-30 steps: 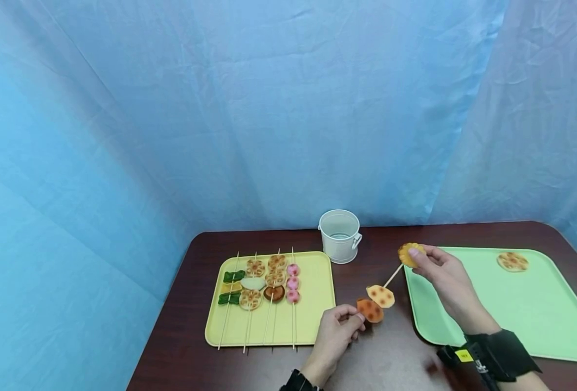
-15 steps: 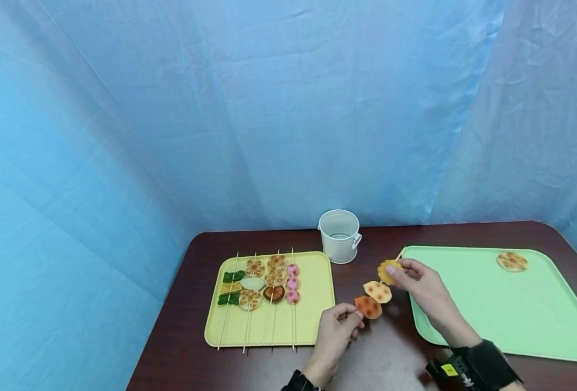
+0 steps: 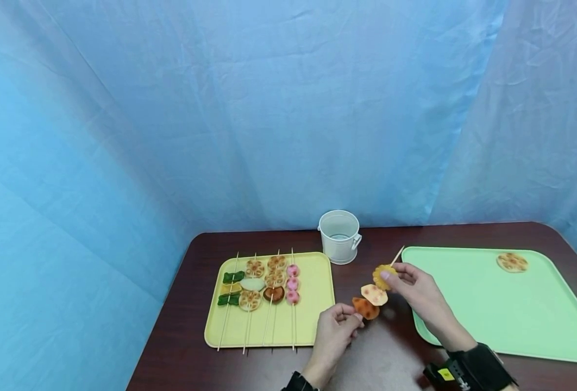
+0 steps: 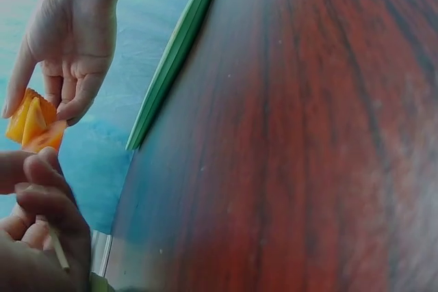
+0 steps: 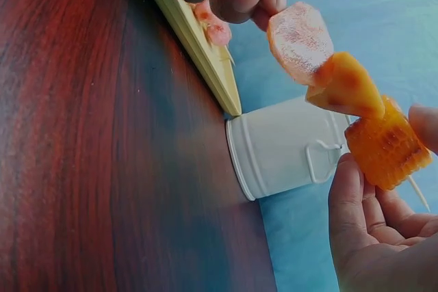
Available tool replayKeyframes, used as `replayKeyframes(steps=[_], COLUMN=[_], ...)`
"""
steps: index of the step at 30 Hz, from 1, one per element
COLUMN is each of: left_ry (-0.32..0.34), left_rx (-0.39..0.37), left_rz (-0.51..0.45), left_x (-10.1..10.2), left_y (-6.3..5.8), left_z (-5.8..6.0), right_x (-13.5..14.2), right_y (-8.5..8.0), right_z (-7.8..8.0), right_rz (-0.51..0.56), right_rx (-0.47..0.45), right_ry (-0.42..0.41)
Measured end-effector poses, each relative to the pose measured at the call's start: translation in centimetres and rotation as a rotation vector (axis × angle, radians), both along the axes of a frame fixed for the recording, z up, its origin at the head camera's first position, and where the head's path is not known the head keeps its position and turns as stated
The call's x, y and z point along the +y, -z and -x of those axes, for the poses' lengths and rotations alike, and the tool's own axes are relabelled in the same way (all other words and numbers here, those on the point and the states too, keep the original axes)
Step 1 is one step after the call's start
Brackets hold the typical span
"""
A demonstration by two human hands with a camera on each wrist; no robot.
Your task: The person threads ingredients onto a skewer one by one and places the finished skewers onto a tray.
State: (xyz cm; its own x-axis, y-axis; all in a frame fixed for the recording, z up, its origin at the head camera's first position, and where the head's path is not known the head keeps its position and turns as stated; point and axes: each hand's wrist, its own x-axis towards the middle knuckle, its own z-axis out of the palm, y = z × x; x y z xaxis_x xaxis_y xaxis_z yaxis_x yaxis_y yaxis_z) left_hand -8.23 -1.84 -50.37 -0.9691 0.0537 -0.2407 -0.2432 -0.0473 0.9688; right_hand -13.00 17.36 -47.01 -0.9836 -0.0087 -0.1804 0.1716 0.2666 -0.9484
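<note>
My left hand point(image 3: 334, 334) pinches a wooden skewer point(image 4: 59, 247) near its lower end, just below an orange slice point(image 3: 365, 308) with brown spots. Above that slice, a pale yellow spotted slice point(image 3: 374, 295) is threaded on the same stick. Thumb and fingers of my right hand point(image 3: 422, 296) grip a ridged yellow piece of corn point(image 5: 387, 145) on the skewer, close against the pale slice in the right wrist view. The pointed tip of the stick pokes out past the corn. Fingers hide part of the stick at the left hand.
On the left, a yellow tray point(image 3: 318, 271) bears several loaded skewers point(image 3: 249, 282). A white metal bucket point(image 3: 339, 244) stands behind, between the trays. At right lies a green tray point(image 3: 489, 320) with one round lotus root slice point(image 3: 512, 262). Blue cloth point(image 3: 288, 108) hangs behind the table.
My right hand has moved left and down, sliding the corn along the skewer to the pale slice. The tip now shows beyond the corn. My left hand stays nearly in place.
</note>
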Motion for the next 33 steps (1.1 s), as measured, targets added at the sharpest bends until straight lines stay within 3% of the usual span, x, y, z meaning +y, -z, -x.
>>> replayKeyframes(steps=[6,17,24,27,33], left_ry=[-0.012,-0.04,-0.051,-0.057,-0.066], left_rx=[0.056,0.076,0.104,0.088,0.054], left_rz=[0.03,-0.006,-0.014,-0.02,-0.046], left_x=[0.1,0.3,0.0,-0.1,-0.3], left_y=[0.0,-0.2,0.2,0.3,0.0], left_z=[-0.1,-0.3,-0.2,-0.1,0.1], right_x=[0.2,0.4,3.4,5.7,11.1], right_y=[0.1,0.1,-0.5,-0.9,-1.4], right_z=[-0.1,-0.2,0.1,0.4,1.2], right_rz=[0.011,0.056,0.038,-0.033,-0.36], right_rx=[0.001,0.001,0.056,0.113,0.187], right_ry=[0.007,-0.022,-0.088,-0.077,0.013])
